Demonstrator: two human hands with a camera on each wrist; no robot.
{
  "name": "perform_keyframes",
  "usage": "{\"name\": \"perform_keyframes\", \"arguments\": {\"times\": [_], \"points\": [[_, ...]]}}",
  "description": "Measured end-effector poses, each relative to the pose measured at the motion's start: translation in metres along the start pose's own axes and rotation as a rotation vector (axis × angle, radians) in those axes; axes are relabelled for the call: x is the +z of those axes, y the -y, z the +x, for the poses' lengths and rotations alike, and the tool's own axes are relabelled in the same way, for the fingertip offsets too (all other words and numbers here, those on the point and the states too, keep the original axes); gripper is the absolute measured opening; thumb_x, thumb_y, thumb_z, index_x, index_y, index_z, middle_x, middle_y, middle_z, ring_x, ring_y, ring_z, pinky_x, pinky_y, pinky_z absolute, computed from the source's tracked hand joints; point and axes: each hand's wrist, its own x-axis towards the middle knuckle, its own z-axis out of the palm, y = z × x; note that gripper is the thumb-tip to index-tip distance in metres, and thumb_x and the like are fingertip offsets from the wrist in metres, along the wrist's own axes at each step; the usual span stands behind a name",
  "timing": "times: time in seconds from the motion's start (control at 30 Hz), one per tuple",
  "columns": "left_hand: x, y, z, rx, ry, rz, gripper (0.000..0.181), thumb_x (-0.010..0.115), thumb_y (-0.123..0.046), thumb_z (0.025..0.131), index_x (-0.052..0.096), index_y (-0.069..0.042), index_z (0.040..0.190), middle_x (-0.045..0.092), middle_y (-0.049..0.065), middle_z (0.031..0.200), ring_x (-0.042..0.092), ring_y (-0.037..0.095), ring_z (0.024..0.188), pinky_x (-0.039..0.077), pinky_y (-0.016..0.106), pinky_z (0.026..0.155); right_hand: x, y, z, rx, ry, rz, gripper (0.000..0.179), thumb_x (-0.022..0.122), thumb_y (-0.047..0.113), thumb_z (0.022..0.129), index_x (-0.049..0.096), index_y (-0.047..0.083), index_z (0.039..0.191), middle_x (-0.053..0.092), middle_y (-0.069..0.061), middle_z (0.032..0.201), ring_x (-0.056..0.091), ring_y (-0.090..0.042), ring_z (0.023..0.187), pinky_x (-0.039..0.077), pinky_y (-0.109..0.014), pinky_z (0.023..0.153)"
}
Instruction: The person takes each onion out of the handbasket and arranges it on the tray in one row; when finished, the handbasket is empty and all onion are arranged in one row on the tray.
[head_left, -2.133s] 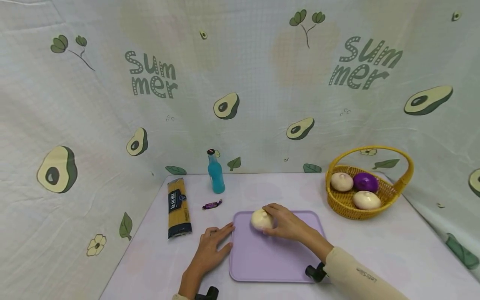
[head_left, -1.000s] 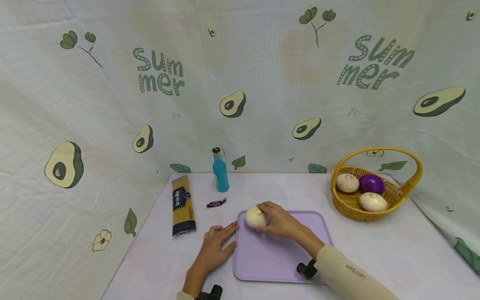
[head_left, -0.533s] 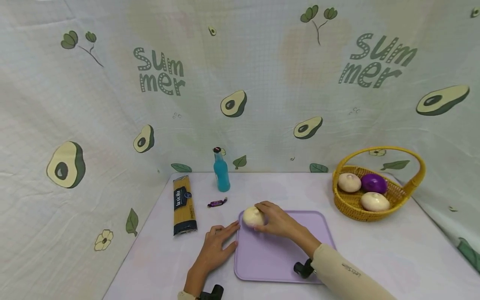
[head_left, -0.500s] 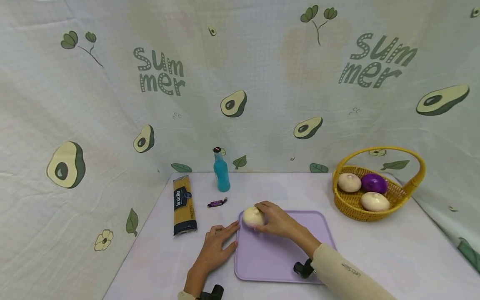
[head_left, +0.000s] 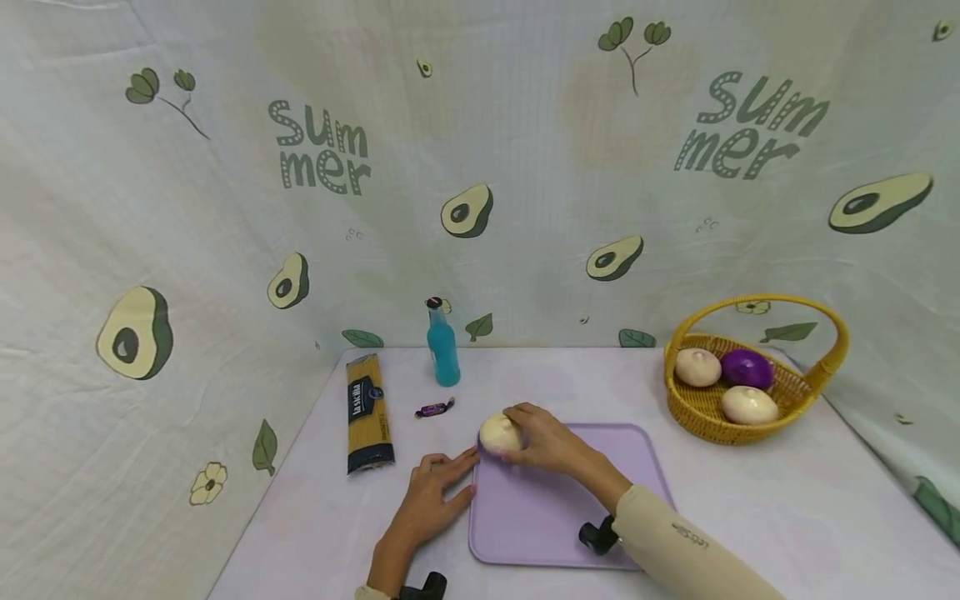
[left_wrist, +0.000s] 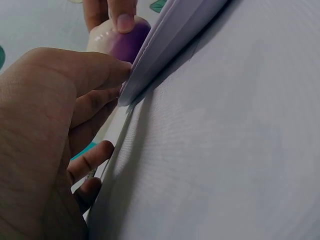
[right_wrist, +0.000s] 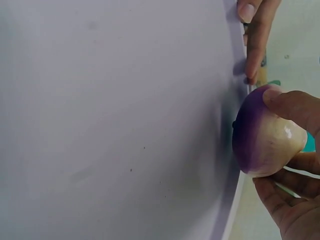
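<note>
The right hand (head_left: pixel 551 442) reaches in from the near right, its sleeved forearm (head_left: pixel 690 542) slanting across the near right part of a lilac tray (head_left: pixel 551 508). Its fingers curl round a cream-and-purple turnip (head_left: pixel 498 434) and grip it, thumb on the near side, at the tray's far left corner; whether its base touches the tray cannot be told. The pale side faces up, the purple side down.

The left hand (head_left: pixel 431 502) lies beside the tray's left edge, palm down, fingers extended and spread, with index finger and thumb touching the rim; it grasps nothing.

The tray lies flat on a white counter (head_left: pixel 750 508). Beyond it to the left are a wrapped candy (head_left: pixel 435 409), an upright blue bottle (head_left: pixel 442 346) and a pasta packet (head_left: pixel 369 417) lying flat. At the far right a wicker basket (head_left: pixel 697 425) with a tall handle holds two pale turnips (head_left: pixel 750 406) and a purple one (head_left: pixel 747 368). Pale cloth (head_left: pixel 525 125) printed with avocados, leaves and "summer" hangs behind and along both sides.
</note>
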Motion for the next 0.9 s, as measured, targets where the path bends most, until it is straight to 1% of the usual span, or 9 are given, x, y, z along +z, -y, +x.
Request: {"name": "perform_keyframes", "arguments": {"times": [0.17,0.3,0.47,0.7,0.8,0.9], "points": [[0.002,0.0,0.0,0.014,-0.012,-0.012,0.048,0.065,-0.037,0.096,0.058,-0.03,0.143,0.048,-0.02,0.148,0.042,0.017,0.118,0.031,0.048,0.094,0.003,-0.002,0.001,0.01,0.001,-0.001,0.068,0.082,0.028,0.083,0.055,-0.003,0.137,0.054,-0.021,0.137,0.052,-0.039,0.125,0.044,-0.051,0.1],[0.002,0.0,0.0,0.012,-0.006,-0.02,0.048,0.066,-0.038,0.096,0.058,-0.03,0.142,0.048,-0.02,0.148,0.042,0.018,0.119,0.031,0.05,0.095,0.005,-0.004,0.002,0.021,0.001,-0.007,0.069,0.082,0.029,0.084,0.055,-0.002,0.138,0.054,-0.02,0.137,0.052,-0.038,0.125,0.045,-0.05,0.1],[0.001,0.0,0.0,0.01,-0.002,-0.024,0.048,0.066,-0.038,0.095,0.059,-0.029,0.141,0.049,-0.019,0.147,0.042,0.019,0.12,0.031,0.051,0.096,0.006,-0.005,0.005,0.014,0.0,-0.001,0.069,0.082,0.029,0.084,0.054,-0.003,0.138,0.054,-0.02,0.137,0.053,-0.037,0.124,0.046,-0.05,0.099],[0.0,0.001,0.0,0.04,-0.026,-0.022,0.046,0.066,-0.037,0.096,0.061,-0.027,0.14,0.052,-0.016,0.146,0.044,0.02,0.118,0.032,0.051,0.094,0.006,-0.004,0.01,0.014,0.005,-0.001,0.069,0.082,0.031,0.084,0.054,-0.002,0.138,0.054,-0.021,0.136,0.053,-0.038,0.124,0.046,-0.049,0.098],[-0.001,0.0,0.0,0.033,-0.021,-0.03,0.046,0.066,-0.038,0.096,0.061,-0.027,0.14,0.052,-0.016,0.146,0.043,0.02,0.119,0.032,0.051,0.094,0.006,-0.002,0.012,0.009,0.01,-0.001,0.068,0.082,0.031,0.084,0.055,-0.001,0.138,0.054,-0.02,0.136,0.053,-0.038,0.124,0.046,-0.049,0.098],[-0.001,0.0,0.0,0.007,-0.002,-0.03,0.047,0.065,-0.04,0.096,0.06,-0.028,0.141,0.05,-0.017,0.147,0.042,0.019,0.12,0.031,0.051,0.095,0.007,0.0,0.014,-0.001,0.011,0.006,0.067,0.082,0.03,0.085,0.056,-0.001,0.137,0.055,-0.02,0.136,0.053,-0.038,0.124,0.045,-0.049,0.099]]}}
